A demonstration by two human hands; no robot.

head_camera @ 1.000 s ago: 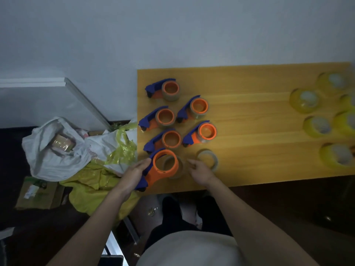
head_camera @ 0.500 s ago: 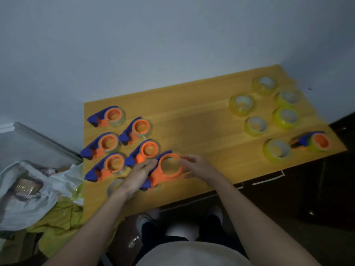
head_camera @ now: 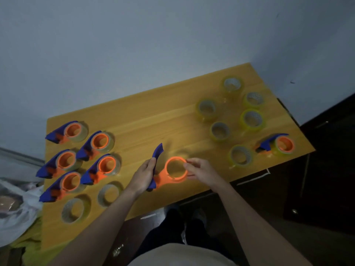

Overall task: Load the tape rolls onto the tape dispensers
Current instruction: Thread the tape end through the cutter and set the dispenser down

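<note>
Empty tape dispenser (head_camera: 172, 172) gripped by left hand (head_camera: 143, 176), right hand (head_camera: 199, 168) pinching its orange ring

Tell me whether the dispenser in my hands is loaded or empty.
Empty: the held dispenser shows a bare orange ring with the table visible through it, no roll around it.

Near the front edge of the counter (head_camera: 172, 116), the left hand (head_camera: 143, 176) gripped the blue handle of an empty orange dispenser (head_camera: 172, 172), while the right hand (head_camera: 201, 168) pinched its ring. Five loaded dispensers (head_camera: 99, 141) sat toward the left edge, two pale rolls (head_camera: 109, 194) at the front-left corner, and yellow rolls (head_camera: 251, 120) plus another loaded dispenser (head_camera: 278, 145) toward the right edge.
</note>
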